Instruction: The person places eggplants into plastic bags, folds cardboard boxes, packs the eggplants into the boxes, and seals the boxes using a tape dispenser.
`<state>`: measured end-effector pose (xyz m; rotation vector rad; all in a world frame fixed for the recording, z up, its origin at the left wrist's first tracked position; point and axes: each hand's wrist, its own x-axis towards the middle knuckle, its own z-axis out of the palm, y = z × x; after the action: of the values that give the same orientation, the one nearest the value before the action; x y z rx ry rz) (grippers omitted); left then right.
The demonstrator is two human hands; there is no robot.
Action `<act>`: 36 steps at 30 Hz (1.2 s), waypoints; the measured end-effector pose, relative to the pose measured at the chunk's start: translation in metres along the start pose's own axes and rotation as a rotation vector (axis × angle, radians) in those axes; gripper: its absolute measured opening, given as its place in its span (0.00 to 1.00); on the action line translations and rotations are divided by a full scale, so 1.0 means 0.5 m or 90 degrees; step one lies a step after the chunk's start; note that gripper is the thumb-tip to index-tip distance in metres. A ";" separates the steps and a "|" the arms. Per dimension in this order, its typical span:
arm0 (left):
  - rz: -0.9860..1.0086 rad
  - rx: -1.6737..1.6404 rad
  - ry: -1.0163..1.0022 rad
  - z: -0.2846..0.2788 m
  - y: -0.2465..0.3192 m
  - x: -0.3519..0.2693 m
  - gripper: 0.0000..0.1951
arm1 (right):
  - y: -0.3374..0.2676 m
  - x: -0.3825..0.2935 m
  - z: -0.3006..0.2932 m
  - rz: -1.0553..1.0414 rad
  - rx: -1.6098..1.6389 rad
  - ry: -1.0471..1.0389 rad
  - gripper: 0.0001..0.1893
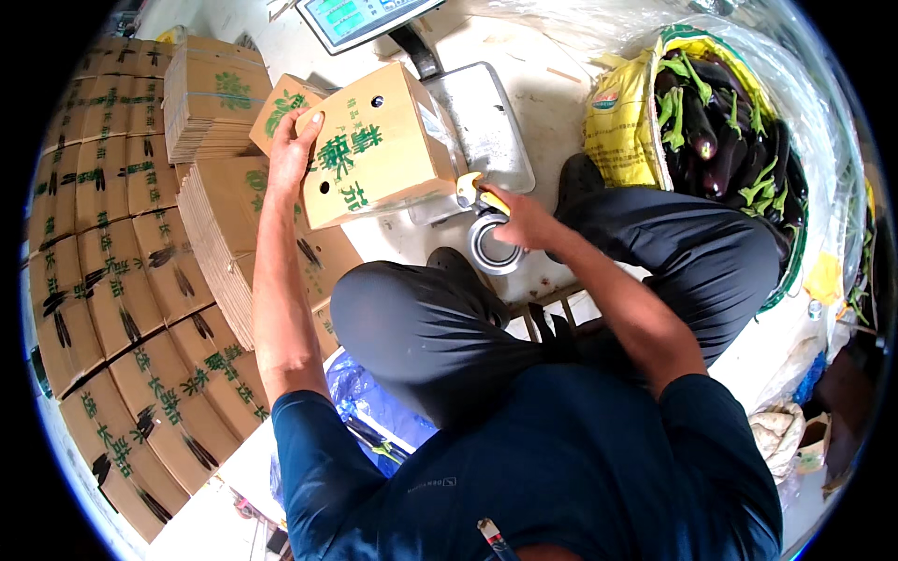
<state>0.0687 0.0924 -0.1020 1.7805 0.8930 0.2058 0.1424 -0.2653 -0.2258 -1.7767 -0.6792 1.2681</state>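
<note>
My left hand [292, 151] grips the far left edge of a cardboard carton [403, 154], thumb on its printed face and fingers round the edge. The carton is tilted, with two round holes in that face and green printing. Shiny clear tape [436, 126] runs along its right side. In my right hand [526, 219] is a tape dispenser [468, 189] with yellow parts, its head at the carton's lower right corner. A large roll of tape [491, 247] sits on the dispenser below my fingers. Whether the blade touches the carton cannot be made out.
Behind the carton stands a digital scale with a metal platform [487, 105] and lit display [354, 21]. Flattened cartons [217, 98] and stacked printed cartons [112, 238] fill the left. At right, a yellow woven sack [621, 133] holds eggplants [708, 147] beside my knee.
</note>
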 end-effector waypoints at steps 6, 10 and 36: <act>-0.010 0.296 0.121 -0.039 -0.063 -0.021 0.32 | 0.059 0.068 0.080 -0.114 0.098 0.321 0.38; -0.192 0.106 0.002 -0.003 -0.069 -0.131 0.40 | 0.021 0.227 -0.122 -0.167 0.139 0.106 0.32; -0.175 -0.278 0.115 0.052 -0.107 -0.218 0.37 | 0.066 0.046 -0.088 -0.129 -0.134 -0.179 0.43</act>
<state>-0.0192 0.0086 -0.1290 1.2357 1.1150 0.3568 0.1902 -0.2776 -0.2589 -1.6570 -1.1603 1.3579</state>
